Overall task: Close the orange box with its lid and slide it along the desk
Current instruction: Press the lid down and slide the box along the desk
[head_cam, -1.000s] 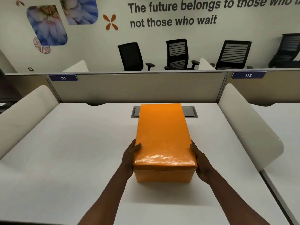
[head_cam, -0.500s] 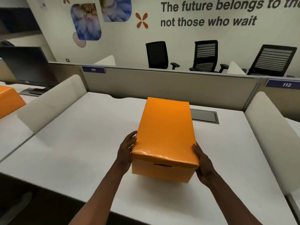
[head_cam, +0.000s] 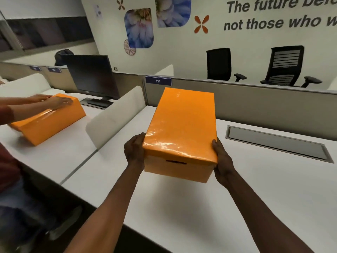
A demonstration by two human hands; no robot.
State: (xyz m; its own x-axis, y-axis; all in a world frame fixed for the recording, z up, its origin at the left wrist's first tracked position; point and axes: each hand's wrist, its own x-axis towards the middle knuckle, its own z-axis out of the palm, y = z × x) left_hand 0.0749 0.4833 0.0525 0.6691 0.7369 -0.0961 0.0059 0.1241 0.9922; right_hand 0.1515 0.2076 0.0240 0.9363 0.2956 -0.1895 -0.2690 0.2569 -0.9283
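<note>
Hands clasp the lidded orange box (head_cam: 179,132) near the desk's (head_cam: 255,198) left edge, left hand (head_cam: 134,152) and right hand (head_cam: 223,166) pressed against opposite sides.

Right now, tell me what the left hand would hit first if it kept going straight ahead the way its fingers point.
Probably the white divider panel. The left hand, pressed on the orange box, points forward along the box's side toward it, though depth is unclear.
</note>
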